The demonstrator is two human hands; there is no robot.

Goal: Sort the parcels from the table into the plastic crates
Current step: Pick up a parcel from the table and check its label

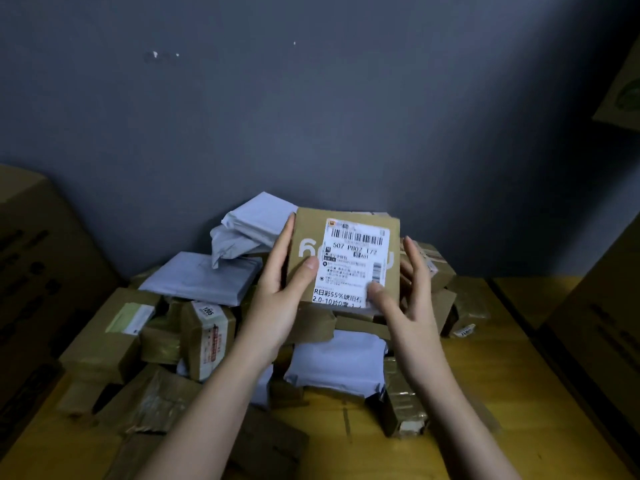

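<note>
Across the lower half of the frame the yellow table (491, 368) carries a loose heap of brown boxes and grey mailing bags (204, 275), banked against the dark wall, with no crates in view; at centre one flat cardboard parcel (346, 258) is lifted clear of the heap and tilted label-up, surely so its address can be read before choosing a crate. The left hand (280, 289) grips its left edge, thumb on the face; the right hand (405, 289) is spread loose, thumb resting on the label's lower corner.

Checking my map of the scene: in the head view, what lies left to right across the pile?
Large cardboard carton → green-labelled brown box → left hand → held brown labelled box → right hand
</note>
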